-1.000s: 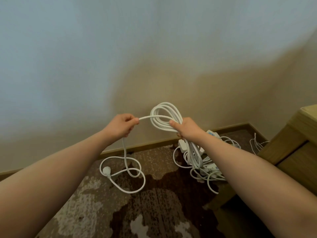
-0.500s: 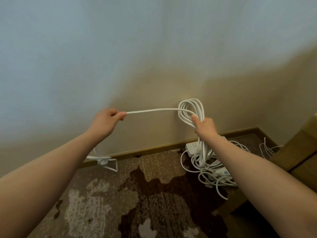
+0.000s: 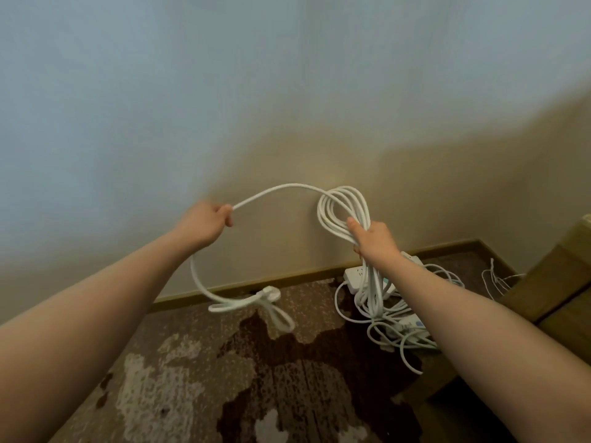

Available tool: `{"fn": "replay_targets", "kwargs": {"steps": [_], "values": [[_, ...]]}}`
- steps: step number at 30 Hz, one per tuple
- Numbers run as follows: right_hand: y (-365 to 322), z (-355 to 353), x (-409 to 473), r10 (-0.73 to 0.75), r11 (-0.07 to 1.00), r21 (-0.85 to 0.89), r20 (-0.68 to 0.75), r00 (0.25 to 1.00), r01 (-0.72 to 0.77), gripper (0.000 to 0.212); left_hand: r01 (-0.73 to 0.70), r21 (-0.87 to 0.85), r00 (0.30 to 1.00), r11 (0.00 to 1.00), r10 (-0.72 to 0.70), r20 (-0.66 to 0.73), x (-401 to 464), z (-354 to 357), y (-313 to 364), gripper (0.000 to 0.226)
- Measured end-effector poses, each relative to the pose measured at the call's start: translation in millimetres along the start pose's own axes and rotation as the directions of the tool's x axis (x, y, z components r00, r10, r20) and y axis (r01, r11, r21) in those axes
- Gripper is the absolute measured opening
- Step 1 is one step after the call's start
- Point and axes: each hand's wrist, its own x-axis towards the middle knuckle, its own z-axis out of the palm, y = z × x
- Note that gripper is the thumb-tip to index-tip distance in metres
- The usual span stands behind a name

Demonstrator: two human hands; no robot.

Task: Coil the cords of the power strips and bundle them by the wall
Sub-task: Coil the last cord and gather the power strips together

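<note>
I stand in a corner of a home room: a plain pale painted wall (image 3: pixel 160 91), a brown wooden skirting board (image 3: pixel 287 278), mottled brown-and-cream carpet (image 3: pixel 192 378), a wooden cabinet (image 3: pixel 556 282) at right.

We see a big plain wall (image 3: pixel 224 91), pale blue up high and tan lower down. A brown strip of baseboard (image 3: pixel 287 278) runs along its bottom. The floor has a carpet (image 3: pixel 198 378) with dark brown and cream patches. At the right edge stands a wooden cabinet (image 3: pixel 556 282).
</note>
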Motion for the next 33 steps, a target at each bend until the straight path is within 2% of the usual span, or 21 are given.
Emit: {"fn": "replay_targets", "kwargs": {"steps": [2,3,5,7,9,12,16,19,25,29,33], "values": [[2,2,0,0.007,1.0,-0.022,0.034,0.999,-0.006,0.042,-0.015,-0.148,0.992,0.989,0.033,0.119,-7,10,-2,0.039],[3,3,-1,0.0,0.999,-0.044,0.066,0.998,0.003,0.042,-0.025,-0.259,0.99,0.966,0.061,0.13,-7,13,2,0.038],[2,4,-4,-0.028,0.995,-0.094,0.135,0.99,0.041,0.045,-0.05,-0.466,0.991,0.883,0.102,0.086,-6,14,13,0.034],[0,4,-5,-0.057,0.991,-0.11,0.186,0.981,0.078,0.046,-0.034,-0.598,0.996,0.801,0.074,0.042,-10,18,26,0.031],[-1,4,-6,-0.065,0.996,-0.044,0.187,0.98,0.074,0.044,0.021,-0.559,0.997,0.829,0.021,0.069,-17,29,31,0.03],[-1,5,-6,-0.045,0.997,0.063,0.139,0.989,0.037,0.041,0.141,-0.397,0.968,0.907,-0.041,0.249,-32,51,34,0.031],[-2,6,-8,-0.066,0.997,0.051,0.158,0.985,0.059,0.041,0.193,-0.377,0.954,0.906,-0.083,0.289,-33,81,56,0.036],[-4,7,-12,-0.096,0.993,0.088,0.159,0.983,0.083,0.038,0.291,-0.364,0.921,0.885,-0.155,0.358,-38,104,69,0.04],[-8,7,-15,-0.176,0.98,0.116,0.141,0.974,0.16,0.035,0.133,-0.321,0.914,0.938,0.009,0.405,-48,135,81,0.041],[-9,8,-15,-0.179,0.973,0.173,0.165,0.97,0.151,0.029,0.212,-0.325,0.888,0.922,-0.043,0.458,-45,132,84,0.042],[-6,9,-12,-0.161,0.953,0.293,0.258,0.953,0.082,0.029,0.202,-0.375,0.875,0.905,0.005,0.483,-48,134,87,0.04]]}}
